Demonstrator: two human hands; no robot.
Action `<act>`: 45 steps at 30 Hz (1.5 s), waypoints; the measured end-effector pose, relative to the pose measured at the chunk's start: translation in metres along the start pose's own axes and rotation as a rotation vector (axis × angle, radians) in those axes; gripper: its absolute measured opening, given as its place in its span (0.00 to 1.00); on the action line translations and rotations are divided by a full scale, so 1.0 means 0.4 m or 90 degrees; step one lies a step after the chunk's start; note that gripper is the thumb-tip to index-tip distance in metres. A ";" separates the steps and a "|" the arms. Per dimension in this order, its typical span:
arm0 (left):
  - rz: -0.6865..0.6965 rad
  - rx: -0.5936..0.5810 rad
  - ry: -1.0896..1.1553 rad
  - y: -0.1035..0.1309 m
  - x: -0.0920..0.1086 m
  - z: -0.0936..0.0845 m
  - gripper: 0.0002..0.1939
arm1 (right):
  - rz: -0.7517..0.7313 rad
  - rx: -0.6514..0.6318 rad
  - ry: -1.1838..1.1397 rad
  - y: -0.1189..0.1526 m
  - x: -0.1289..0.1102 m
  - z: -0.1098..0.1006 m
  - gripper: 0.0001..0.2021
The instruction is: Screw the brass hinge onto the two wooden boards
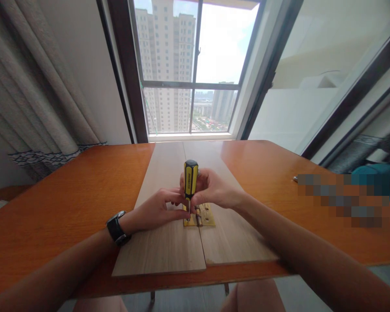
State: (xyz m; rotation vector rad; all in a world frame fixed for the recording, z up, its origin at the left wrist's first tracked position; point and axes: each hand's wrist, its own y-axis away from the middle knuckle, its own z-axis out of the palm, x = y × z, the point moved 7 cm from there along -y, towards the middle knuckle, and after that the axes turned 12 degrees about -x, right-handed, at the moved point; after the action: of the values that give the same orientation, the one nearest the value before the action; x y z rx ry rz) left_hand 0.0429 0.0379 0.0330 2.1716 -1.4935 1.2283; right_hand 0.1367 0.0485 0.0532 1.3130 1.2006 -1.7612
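A yellow-and-black screwdriver [190,178] stands upright, its tip down on the left leaf of a brass hinge [208,216]. My right hand [212,188] is closed round the lower part of its handle. Beside the shaft, my left hand [164,208] has its thumb and fingers pinched at the tip, over the left leaf; what they grip there is too small to make out. The hinge lies across the seam between a left wooden board [159,251] and a right wooden board [237,242]. Screw holes show on the hinge's right leaf.
The boards lie on an orange-brown wooden table [94,186]. A blurred, pixelated patch covers items at the table's right side, near a teal object [373,175]. Behind the table is a window [195,82], with a grey curtain [35,86] at the left.
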 end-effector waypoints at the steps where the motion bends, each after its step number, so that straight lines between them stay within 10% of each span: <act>1: 0.001 -0.001 -0.002 0.000 -0.001 0.000 0.08 | 0.001 0.000 0.006 0.001 -0.001 0.001 0.17; 45: -0.008 -0.053 0.029 -0.010 0.016 0.014 0.10 | -0.017 -0.019 0.003 0.019 -0.019 -0.034 0.17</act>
State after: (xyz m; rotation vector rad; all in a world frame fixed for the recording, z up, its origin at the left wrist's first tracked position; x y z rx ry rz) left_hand 0.0499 0.0323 0.0353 2.0826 -1.4840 1.1808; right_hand 0.1508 0.0578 0.0569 1.2899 1.2474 -1.7538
